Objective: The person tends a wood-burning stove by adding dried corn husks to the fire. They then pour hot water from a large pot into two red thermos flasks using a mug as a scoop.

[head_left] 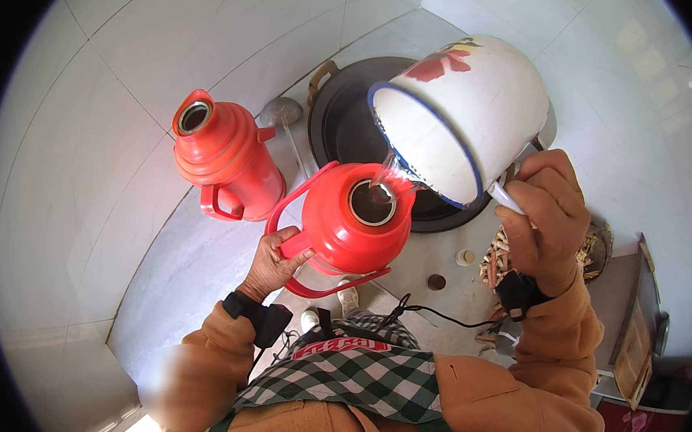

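Observation:
My left hand [276,262] grips the side handle of a red plastic thermos flask [353,241], whose round metal-rimmed mouth faces up without a stopper. My right hand [544,219] is closed on the handle of a white enamel mug [483,99] with a blue rim and a red flower. The mug is tilted over the flask, and clear water [393,176] runs from its rim into the mouth. A second red thermos flask [235,152], also unstoppered, stands to the left. Behind the held flask a large dark wok [354,113] is set in the counter.
A metal ladle [282,112] lies between the second flask and the wok. A small white-topped item [464,257] and a brown round stopper-like item [436,282] are at centre right. Corn cobs [495,261] lie near my right wrist. Tiled walls [153,36] enclose the counter.

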`<state>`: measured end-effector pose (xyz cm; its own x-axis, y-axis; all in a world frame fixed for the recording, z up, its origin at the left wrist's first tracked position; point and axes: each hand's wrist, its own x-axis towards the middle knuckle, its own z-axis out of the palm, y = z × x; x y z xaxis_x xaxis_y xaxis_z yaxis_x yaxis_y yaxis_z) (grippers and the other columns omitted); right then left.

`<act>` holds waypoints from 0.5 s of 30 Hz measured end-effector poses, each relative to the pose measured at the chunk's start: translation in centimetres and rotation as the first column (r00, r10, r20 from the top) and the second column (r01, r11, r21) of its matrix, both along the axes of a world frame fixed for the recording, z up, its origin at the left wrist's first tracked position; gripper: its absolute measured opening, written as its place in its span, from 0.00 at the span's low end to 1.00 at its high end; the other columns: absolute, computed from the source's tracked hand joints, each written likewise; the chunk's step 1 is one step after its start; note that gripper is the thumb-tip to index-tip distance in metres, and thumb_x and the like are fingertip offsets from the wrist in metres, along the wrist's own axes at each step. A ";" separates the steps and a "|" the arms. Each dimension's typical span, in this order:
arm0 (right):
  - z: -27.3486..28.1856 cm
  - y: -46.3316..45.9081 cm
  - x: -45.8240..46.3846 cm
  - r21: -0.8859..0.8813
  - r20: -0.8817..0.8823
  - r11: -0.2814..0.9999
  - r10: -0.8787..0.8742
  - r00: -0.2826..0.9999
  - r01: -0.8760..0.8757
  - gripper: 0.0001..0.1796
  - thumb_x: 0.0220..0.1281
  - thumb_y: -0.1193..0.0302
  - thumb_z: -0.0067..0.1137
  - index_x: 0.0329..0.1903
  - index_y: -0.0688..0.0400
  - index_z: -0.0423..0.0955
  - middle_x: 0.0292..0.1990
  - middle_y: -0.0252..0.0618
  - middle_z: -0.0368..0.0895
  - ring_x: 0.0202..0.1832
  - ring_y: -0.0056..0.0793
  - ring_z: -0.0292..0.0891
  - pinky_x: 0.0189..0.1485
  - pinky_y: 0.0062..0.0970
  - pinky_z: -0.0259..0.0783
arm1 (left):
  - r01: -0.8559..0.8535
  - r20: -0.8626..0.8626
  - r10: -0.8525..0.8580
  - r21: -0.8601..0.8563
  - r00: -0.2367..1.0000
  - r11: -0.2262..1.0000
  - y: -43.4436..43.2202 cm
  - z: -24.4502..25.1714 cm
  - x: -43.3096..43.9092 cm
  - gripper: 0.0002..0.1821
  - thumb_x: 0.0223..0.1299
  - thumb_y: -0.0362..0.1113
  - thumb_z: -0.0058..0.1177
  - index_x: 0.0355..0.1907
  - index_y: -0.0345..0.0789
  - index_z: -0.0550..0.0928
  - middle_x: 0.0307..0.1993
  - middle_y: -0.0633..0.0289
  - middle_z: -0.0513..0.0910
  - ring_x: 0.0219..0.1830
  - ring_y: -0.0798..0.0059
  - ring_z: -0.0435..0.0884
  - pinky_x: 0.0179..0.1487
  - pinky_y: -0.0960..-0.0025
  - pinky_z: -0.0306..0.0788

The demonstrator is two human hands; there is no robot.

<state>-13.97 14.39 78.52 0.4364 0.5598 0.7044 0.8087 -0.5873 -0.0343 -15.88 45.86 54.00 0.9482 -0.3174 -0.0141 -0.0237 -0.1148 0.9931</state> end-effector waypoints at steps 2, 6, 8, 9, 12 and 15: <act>0.0 0.3 0.0 -0.022 0.004 0.999 0.041 0.999 -0.041 0.09 0.42 0.75 0.64 0.29 0.63 0.75 0.22 0.39 0.67 0.29 0.39 0.69 0.30 0.32 0.67 | -0.024 0.006 0.024 -0.028 1.000 0.999 -0.2 0.1 -0.1 0.13 0.57 0.35 0.63 0.36 0.28 0.79 0.28 0.66 0.77 0.32 0.84 0.72 0.38 0.77 0.68; -1.0 0.4 0.4 0.002 -0.021 0.994 0.106 0.994 -0.106 0.10 0.41 0.76 0.65 0.29 0.63 0.75 0.22 0.39 0.67 0.30 0.40 0.69 0.31 0.33 0.67 | -0.048 0.026 0.049 -0.038 0.998 0.998 -0.5 0.3 -0.2 0.12 0.56 0.33 0.63 0.36 0.27 0.79 0.28 0.64 0.78 0.32 0.83 0.73 0.39 0.77 0.69; -2.1 -0.6 1.2 0.057 -0.053 0.997 0.058 0.997 -0.055 0.09 0.42 0.76 0.64 0.29 0.63 0.75 0.22 0.39 0.68 0.30 0.41 0.69 0.32 0.34 0.68 | -0.055 0.038 0.056 -0.028 0.998 0.998 -0.5 0.3 -0.2 0.12 0.54 0.32 0.63 0.36 0.27 0.78 0.28 0.63 0.78 0.32 0.82 0.74 0.39 0.77 0.69; -3.1 -1.3 2.2 0.138 -0.069 0.990 0.029 0.997 -0.019 0.06 0.46 0.77 0.61 0.30 0.63 0.75 0.23 0.39 0.69 0.29 0.39 0.69 0.32 0.32 0.67 | -0.065 0.024 0.065 -0.018 0.998 0.998 -0.5 0.3 -0.2 0.13 0.54 0.32 0.64 0.37 0.26 0.78 0.28 0.62 0.78 0.32 0.81 0.74 0.39 0.76 0.69; -7.8 -4.1 5.9 0.408 -0.467 0.860 -0.090 0.880 0.305 0.07 0.55 0.73 0.59 0.32 0.65 0.75 0.22 0.40 0.71 0.25 0.35 0.67 0.30 0.28 0.66 | -0.089 0.015 0.089 0.001 0.996 0.996 -0.2 0.0 -0.3 0.15 0.52 0.32 0.65 0.38 0.26 0.79 0.30 0.60 0.79 0.33 0.80 0.75 0.40 0.75 0.70; -14.6 -7.9 11.2 0.275 -0.748 0.775 -0.200 0.633 0.569 0.13 0.59 0.65 0.57 0.31 0.65 0.76 0.20 0.43 0.73 0.22 0.38 0.69 0.30 0.29 0.66 | -0.083 -0.007 0.083 -0.035 0.997 0.996 0.2 -0.3 -0.6 0.18 0.52 0.33 0.66 0.42 0.25 0.79 0.34 0.58 0.82 0.38 0.78 0.78 0.45 0.75 0.71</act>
<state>-2.78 6.52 63.92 0.9645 -0.0755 0.2529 0.1597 -0.5961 -0.7868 -16.48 46.10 53.65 0.9713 -0.2378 -0.0096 -0.0100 -0.0814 0.9966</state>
